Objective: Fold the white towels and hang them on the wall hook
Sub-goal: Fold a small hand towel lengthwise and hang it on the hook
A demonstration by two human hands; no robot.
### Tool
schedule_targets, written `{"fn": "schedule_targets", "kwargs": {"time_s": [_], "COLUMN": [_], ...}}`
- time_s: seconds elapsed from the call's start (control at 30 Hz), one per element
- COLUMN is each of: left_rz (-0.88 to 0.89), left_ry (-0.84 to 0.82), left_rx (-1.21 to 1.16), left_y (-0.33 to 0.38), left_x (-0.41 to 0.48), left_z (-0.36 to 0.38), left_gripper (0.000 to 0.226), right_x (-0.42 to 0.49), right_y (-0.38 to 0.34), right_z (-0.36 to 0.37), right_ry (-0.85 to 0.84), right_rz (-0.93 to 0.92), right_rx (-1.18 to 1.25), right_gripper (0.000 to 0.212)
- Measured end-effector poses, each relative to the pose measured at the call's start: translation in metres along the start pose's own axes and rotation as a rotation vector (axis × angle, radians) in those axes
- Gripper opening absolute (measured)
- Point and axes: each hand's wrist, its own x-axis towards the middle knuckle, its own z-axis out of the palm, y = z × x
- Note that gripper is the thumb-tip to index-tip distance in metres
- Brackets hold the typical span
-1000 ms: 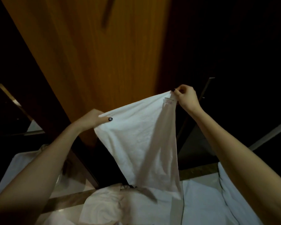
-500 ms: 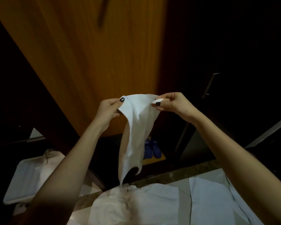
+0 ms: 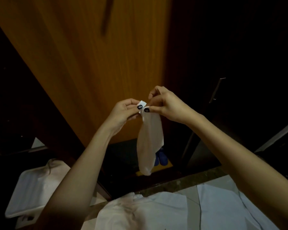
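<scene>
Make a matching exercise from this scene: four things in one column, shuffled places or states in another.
1. thin white towel
2. pair of blue shoes
3. white rectangular tray
4. slim metal handle

A. on dark cabinet door, right
B. hanging, pinched by left hand and right hand
C. lower left of view
D. partly hidden behind the towel

Pairs: 1-B, 2-D, 3-C, 4-A

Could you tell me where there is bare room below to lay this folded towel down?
The white tray on the left is mostly bare, with a small cloth only at its far end. A narrow bare strip of counter runs between the crumpled towel pile and the flat white cloth; the rest there is covered.
</scene>
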Motion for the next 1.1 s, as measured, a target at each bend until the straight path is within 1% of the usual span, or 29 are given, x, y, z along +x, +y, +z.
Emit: {"fn": "schedule_targets", "kwargs": {"time_s": [0.07,0.13,0.2,0.27,0.33,0.4,0.47,0.6,0.67,0.8,1.0,1.03,1.1], "left_rz": [0.015,0.044,0.055,0.047,0.042,0.064,0.105,0.135,0.159,0.222,0.305,0.317,0.345], "left_ry": [-0.044,-0.035,-0.029,-0.046,-0.063,-0.069,-0.093,-0.18,-0.165,-0.089,-0.002,0.007,0.029], "left_rx": [-0.028,-0.076,-0.13,-0.154,-0.125,-0.039,0.036,0.084,0.096,0.11,0.189,0.195,0.18], "left_y": [0.002,0.004,0.006,0.007,0.009,0.012,0.017,0.024,0.023,0.023,0.04,0.045,0.06], "left_x": [0.0,0.001,0.002,0.002,0.001,0.001,0.0,-0.005,-0.005,-0.003,0.006,0.008,0.013], "left_z": [0.002,0.004,0.006,0.008,0.009,0.01,0.009,0.007,0.011,0.015,0.018,0.017,0.01], "left_gripper": [0.008,0.005,0.002,0.006,0.007,0.005,0.011,0.018,0.023,0.02,0.018,0.019,0.019], "right_x": [0.003,0.004,0.004,0.004,0.003,0.002,0.0,-0.002,0.0,0.008,0.018,0.019,0.021], "right_y": [-0.001,-0.003,-0.005,-0.005,-0.004,-0.003,-0.001,-0.001,-0.004,-0.006,-0.009,-0.009,-0.006], "right_z": [-0.004,-0.007,-0.009,-0.011,-0.011,-0.012,-0.012,-0.015,-0.016,-0.021,-0.028,-0.032,-0.043], "right_ry": [-0.006,0.006,0.022,0.036,0.031,0.019,0.009,0.039,0.058,0.053,0.121,0.103,0.03], "right_rz": [-0.024,-0.003,0.023,0.046,0.064,0.071,0.082,0.072,0.053,0.029,0.06,0.061,0.054], "right_rx": [-0.039,0.033,0.117,0.164,0.193,0.203,0.212,0.221,0.215,0.187,0.257,0.231,0.148], "right_gripper": [0.012,0.015,0.013,0.009,0.008,0.008,0.009,0.011,0.012,0.014,0.017,0.02,0.036]}}
